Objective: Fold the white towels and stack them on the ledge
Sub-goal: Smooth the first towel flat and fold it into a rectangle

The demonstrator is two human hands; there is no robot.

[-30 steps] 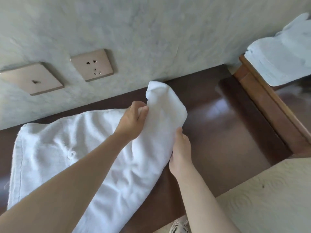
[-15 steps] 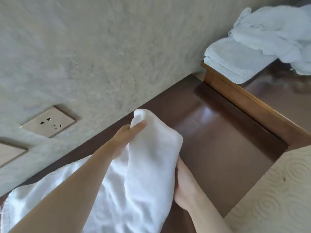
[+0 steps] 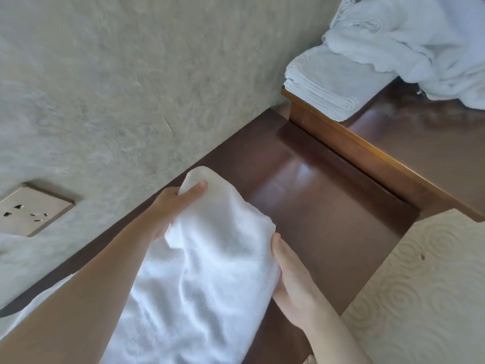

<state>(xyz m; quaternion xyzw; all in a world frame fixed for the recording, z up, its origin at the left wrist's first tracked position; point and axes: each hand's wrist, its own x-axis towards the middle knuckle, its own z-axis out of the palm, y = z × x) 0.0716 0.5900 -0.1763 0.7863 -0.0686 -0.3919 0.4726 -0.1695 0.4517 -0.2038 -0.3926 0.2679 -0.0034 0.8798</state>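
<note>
Here the towel [image 3: 210, 258] hangs between left hand [image 3: 170, 208] and right hand [image 3: 291, 279] grips.

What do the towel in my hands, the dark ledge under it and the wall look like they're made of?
Towel: soft white terry cloth, likely cotton, with a fuzzy nap and limp folds.
Ledge: dark brown wood or wood veneer with a glossy finish; it reflects the light.
Wall: pale grey-green, matte, with a mottled swirl texture; wallpaper or textured plaster, hard to tell which.
</note>
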